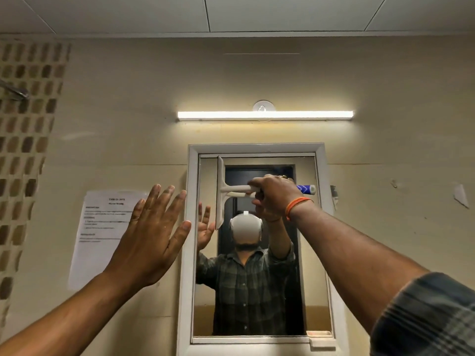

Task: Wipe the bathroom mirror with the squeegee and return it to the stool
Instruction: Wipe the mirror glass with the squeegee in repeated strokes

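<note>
So the right hand (275, 194) is reached up high with the arm nearly straight, fingers curled tight round the squeegee (232, 190) handle, which runs sideways with its blue end sticking out past the hand on the right. There's an orange band on that wrist and a plaid sleeve bunched near the elbow. The squeegee blade stands vertical near the top left corner of the mirror (257, 317), looks like it's against the glass, though I can't say for sure that it's touching.

The left hand (154, 232) is up too, holding nothing: palm facing the wall, fingers straight and spread apart, hovering just beside the left edge of the mirror frame (190, 191). Can't tell if it's touching the wall or just raised in front of it.

The mirror is a tall rectangle in a white frame, and you can see the person's plaid shirt and both raised arms reflected in it, plus a dark doorway behind. Right above it there's a lit tube light (264, 114) mounted horizontally on a beige wall (128, 111). To the left of the mirror a printed sheet of paper (102, 227) is stuck on the wall, partly behind the left hand, text too blurry to read. Further left is a strip of small brown mosaic tiles (28, 124), and a white panelled ceiling (257, 14) on top.
</note>
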